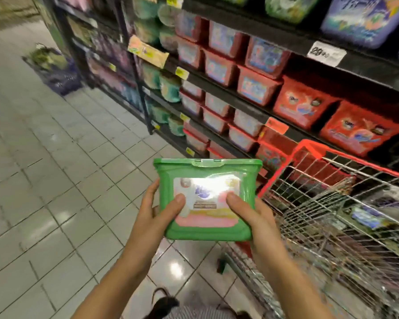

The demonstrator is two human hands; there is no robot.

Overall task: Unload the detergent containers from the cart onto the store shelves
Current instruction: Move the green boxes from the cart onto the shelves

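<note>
- The green detergent container (pixel 205 173) is held in the air in front of the person, above the tiled floor (pixel 55 157), just left of the cart's near corner and apart from the shelving.
- Its lid is shut, with a latch flap at the top edge. A pale label under glare faces the camera. The walls are opaque, so what is inside cannot be told.
- The left hand (pixel 156 211) grips its left side, thumb pressed on the label and fingers curled round the edge.
- The right hand (pixel 251 218) grips the right side, thumb likewise on the label. Its other fingers are hidden behind the tub.
- The cart (pixel 277 171) is wire with a red rim and stands to the right. Packages lie in it, among them a blue-and-white one (pixel 366 217), all too blurred to name.
- The black shelves (pixel 247 109) run along the right.
- Red tubs (pixel 258 88) are stacked two high on one level, with red packs (pixel 302 102) beside them.
- Pale tubs with red lids (pixel 217 120) fill the level below.
- Green containers (pixel 171 88) stand further down the aisle.
- A large purple container (pixel 364 17) sits on the top level above a white price tag (pixel 326 54).
- Far down the aisle a dark crate (pixel 55 72) sits on the floor, its load blurred.
</note>
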